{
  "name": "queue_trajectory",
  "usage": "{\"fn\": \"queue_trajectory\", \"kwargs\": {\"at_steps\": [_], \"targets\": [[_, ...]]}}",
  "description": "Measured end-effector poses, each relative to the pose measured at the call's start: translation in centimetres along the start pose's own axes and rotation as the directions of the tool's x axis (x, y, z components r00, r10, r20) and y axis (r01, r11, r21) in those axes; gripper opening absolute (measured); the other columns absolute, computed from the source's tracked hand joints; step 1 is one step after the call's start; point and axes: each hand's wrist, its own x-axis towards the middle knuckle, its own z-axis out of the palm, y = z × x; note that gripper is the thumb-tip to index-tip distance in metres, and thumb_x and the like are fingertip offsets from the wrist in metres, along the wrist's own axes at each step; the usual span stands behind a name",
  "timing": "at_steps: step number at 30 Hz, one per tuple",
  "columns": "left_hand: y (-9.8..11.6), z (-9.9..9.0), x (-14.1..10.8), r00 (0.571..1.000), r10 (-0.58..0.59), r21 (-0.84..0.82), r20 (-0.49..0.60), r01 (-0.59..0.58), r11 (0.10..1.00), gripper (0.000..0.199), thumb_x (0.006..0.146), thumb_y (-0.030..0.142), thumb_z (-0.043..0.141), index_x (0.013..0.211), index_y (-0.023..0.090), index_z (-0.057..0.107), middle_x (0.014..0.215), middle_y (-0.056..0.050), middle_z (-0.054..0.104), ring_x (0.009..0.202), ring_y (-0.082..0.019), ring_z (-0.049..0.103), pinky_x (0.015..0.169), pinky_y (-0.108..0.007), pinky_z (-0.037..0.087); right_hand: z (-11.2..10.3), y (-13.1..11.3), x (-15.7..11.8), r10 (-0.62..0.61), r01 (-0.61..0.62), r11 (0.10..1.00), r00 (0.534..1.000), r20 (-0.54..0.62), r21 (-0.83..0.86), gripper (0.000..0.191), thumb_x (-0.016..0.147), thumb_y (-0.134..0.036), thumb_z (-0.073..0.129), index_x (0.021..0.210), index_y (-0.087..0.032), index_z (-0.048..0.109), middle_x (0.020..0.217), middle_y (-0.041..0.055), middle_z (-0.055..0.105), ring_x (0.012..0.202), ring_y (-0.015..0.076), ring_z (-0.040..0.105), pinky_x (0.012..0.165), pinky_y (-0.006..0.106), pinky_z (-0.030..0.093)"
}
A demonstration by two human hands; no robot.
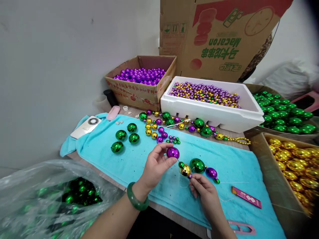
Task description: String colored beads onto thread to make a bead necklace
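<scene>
Between the thumb and fingers of my left hand is a large shiny purple bead, held just above the towel. A small green bead and a gold bead follow it on the string. My right hand pinches the strand by a tiny purple bead below the gold one. Right behind lie a big green bead, another purple bead and a small green one. Loose green beads rest to the left, with gold beads and purple beads grouped beyond my hands.
A blue towel covers the table. Behind it stand a cardboard box of purple beads and a white foam box of mixed beads. A finished-looking bead strand lies before them. Gold beads fill a box at right; pink snips lie in front.
</scene>
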Motion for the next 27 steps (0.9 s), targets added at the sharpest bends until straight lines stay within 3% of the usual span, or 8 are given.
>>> {"fn": "queue_trajectory", "kwargs": {"at_steps": [3,9,17,24,27], "targets": [[0.3,0.35,-0.38,0.998,0.065,0.008,0.025,-0.065,0.998,0.033,0.065,0.017,0.076,0.096,0.02,0.067,0.104,-0.006,0.056,0.095,-0.018,0.054,0.083,-0.027,0.046,-0.07,0.24,0.0,0.0,-0.002,0.999,1.0,0.028,0.049,0.031,0.067,-0.043,0.075,0.08,-0.017,0.065,0.061,0.0001,0.057,0.05,0.011,0.048,0.04,0.02,0.034],[0.53,0.25,-0.66,0.995,0.018,-0.021,0.099,-0.016,1.0,0.032,0.068,0.018,0.075,0.099,0.021,0.066,0.103,-0.006,0.056,0.093,-0.018,0.055,0.083,-0.027,0.046,-0.21,0.53,0.26,0.0,-0.003,0.997,0.999,0.053,0.071,0.032,0.066,-0.042,0.076,0.079,-0.016,0.065,0.06,-0.0003,0.057,0.048,0.0105,0.048,0.04,0.021,0.034],[0.62,-0.18,-0.6,0.991,0.042,-0.007,0.127,-0.041,0.999,0.032,0.068,0.018,0.075,0.099,0.021,0.067,0.107,-0.006,0.057,0.098,-0.019,0.055,0.086,-0.028,0.044,-0.15,0.48,0.24,0.001,-0.005,0.997,0.999,0.052,0.08,0.031,0.066,-0.041,0.077,0.079,-0.015,0.066,0.06,-0.0002,0.057,0.049,0.0105,0.049,0.04,0.02,0.035],[0.32,-0.43,-0.57,0.99,-0.07,-0.141,0.122,0.087,0.986,0.036,0.066,0.021,0.077,0.1,0.021,0.066,0.1,-0.003,0.063,0.088,-0.014,0.057,0.08,-0.025,0.045,0.07,0.83,0.27,0.049,-0.068,0.982,0.992,0.114,0.176,0.028,0.063,-0.038,0.079,0.073,-0.015,0.066,0.055,-0.0009,0.056,0.045,0.0081,0.046,0.038,0.018,0.031],[0.37,-0.43,-0.64,0.986,-0.108,-0.179,0.126,0.13,0.975,0.037,0.068,0.024,0.076,0.103,0.02,0.063,0.095,-0.004,0.063,0.086,-0.016,0.059,0.08,-0.029,0.047,-0.03,0.74,0.2,0.062,-0.083,0.981,0.991,0.121,0.178,0.028,0.063,-0.038,0.08,0.072,-0.015,0.067,0.055,-0.0009,0.056,0.045,0.0074,0.046,0.037,0.017,0.031]]}}
